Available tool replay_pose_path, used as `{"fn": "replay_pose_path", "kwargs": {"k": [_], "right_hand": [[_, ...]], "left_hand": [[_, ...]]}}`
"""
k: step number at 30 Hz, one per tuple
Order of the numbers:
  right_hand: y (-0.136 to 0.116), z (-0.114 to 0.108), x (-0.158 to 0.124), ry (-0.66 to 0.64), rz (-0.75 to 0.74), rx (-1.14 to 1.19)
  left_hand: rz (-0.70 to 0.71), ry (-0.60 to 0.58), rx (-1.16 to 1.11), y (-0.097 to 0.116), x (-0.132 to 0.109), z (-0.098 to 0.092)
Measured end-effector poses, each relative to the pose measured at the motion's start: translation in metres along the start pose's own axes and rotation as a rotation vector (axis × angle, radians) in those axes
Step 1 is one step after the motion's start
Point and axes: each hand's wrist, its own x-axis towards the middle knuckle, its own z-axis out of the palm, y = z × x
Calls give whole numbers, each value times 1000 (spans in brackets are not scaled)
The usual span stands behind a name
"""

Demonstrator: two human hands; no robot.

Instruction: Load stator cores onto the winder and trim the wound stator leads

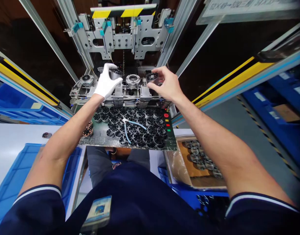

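My left hand [106, 82], in a white glove, is curled around a dark ring-shaped part [115, 73] at the left station of a metal press fixture [130, 94]. My bare right hand [166, 84] pinches a similar dark round part [152, 77] at the right station. Between them a silver ring part [132, 79] sits on the middle station. Both arms reach forward over a tray [91, 138] packed with several black round stator-like parts [137, 129].
Blue-handled pliers [130, 125] lie on the parts in the tray. Red and green buttons [167, 122] line its right edge. A box lined with plastic [201, 160] holds several silver rings at right. Blue crates [15, 169] stand at left. Yellow-striped guard rails [238, 73] flank the machine.
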Motion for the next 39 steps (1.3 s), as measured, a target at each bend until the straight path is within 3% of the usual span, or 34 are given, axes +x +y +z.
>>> {"fn": "replay_pose_path", "kwargs": {"k": [4,10,14,17,22,26,30,33,36,39], "right_hand": [[6,12,1,80,87,29],[11,38,-7,26,203,-29],[9,40,-9,24,222,-40],[6,40,-11,-21,240,-51],[-6,33,-12,-43,251,-43],[-40,19,-30,-80,231,55],[-102,2,-78,-48,111,585],[-146,-11,-111,-15,45,798],[-171,-21,-125,1,20,855],[-177,-26,-126,-28,30,885]], "left_hand": [[-30,53,-64,2,1,-1],[-172,-60,58,-8,-19,27],[-184,-6,59,-14,-29,31],[-185,-29,67,-17,-32,28],[-197,6,-29,-12,-38,25],[-173,-15,-235,15,-64,11],[35,-48,-610,60,-123,-17],[157,-58,-763,88,-161,-38],[176,-63,-788,102,-177,-52],[190,-90,-772,105,-180,-60]]}}
